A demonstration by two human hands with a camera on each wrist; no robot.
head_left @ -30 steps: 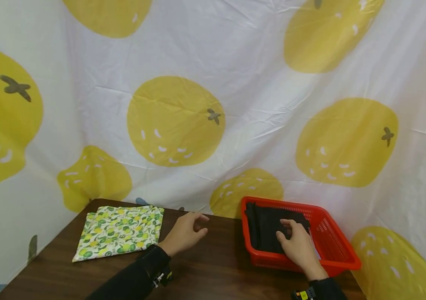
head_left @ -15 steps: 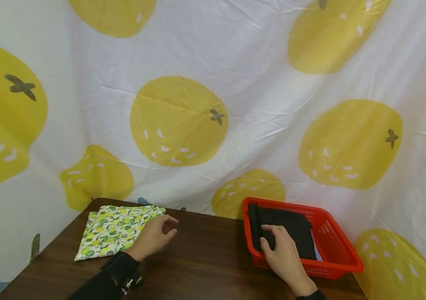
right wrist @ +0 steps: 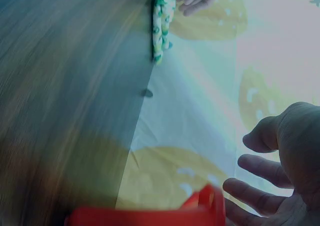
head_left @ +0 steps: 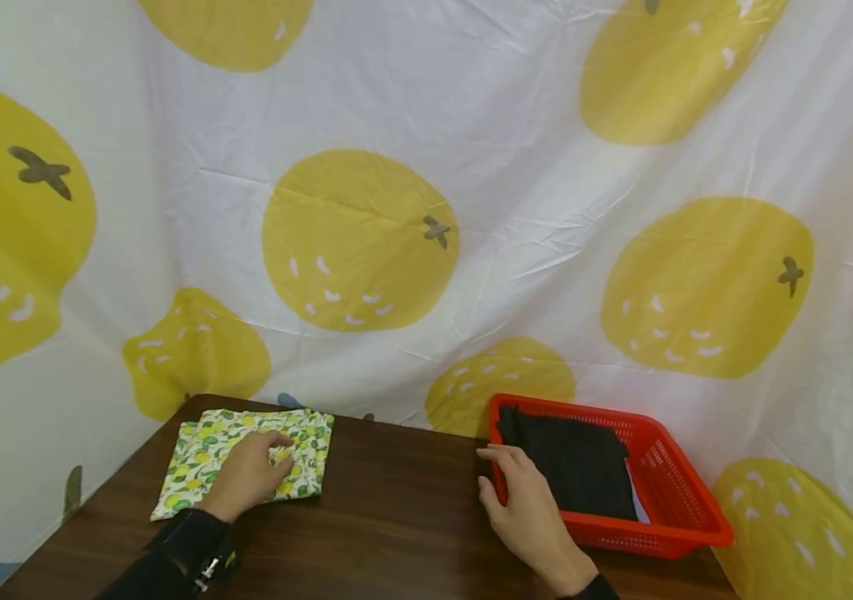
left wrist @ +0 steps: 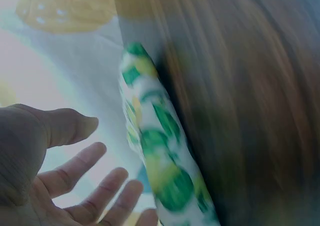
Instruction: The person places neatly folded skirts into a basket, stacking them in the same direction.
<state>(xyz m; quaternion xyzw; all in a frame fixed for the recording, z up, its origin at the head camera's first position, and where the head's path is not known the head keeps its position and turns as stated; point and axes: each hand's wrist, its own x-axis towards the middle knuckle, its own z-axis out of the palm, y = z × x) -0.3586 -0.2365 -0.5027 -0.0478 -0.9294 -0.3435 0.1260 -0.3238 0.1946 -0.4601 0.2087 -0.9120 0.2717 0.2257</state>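
A folded cloth (head_left: 197, 467) with a lemon and leaf print lies at the left of the brown table. My left hand (head_left: 246, 475) hovers over it with loosely bent fingers and holds nothing. In the left wrist view the printed cloth (left wrist: 165, 151) shows beside the spread fingers. My right hand (head_left: 527, 517) is at the near left corner of a red plastic basket (head_left: 666, 542), its fingers relaxed and nothing in them. Folded black cloth (head_left: 584, 467) lies inside the basket, with a white edge showing under its right side.
The dark brown wooden table (head_left: 396, 517) runs between the printed cloth and the basket. Behind it hangs a white curtain (head_left: 516, 200) with large yellow fruit prints, reaching down to the table's back edge.
My left hand has moved left from the table's middle to over the printed cloth. My right hand has moved left from above the black cloth to the basket's left corner.
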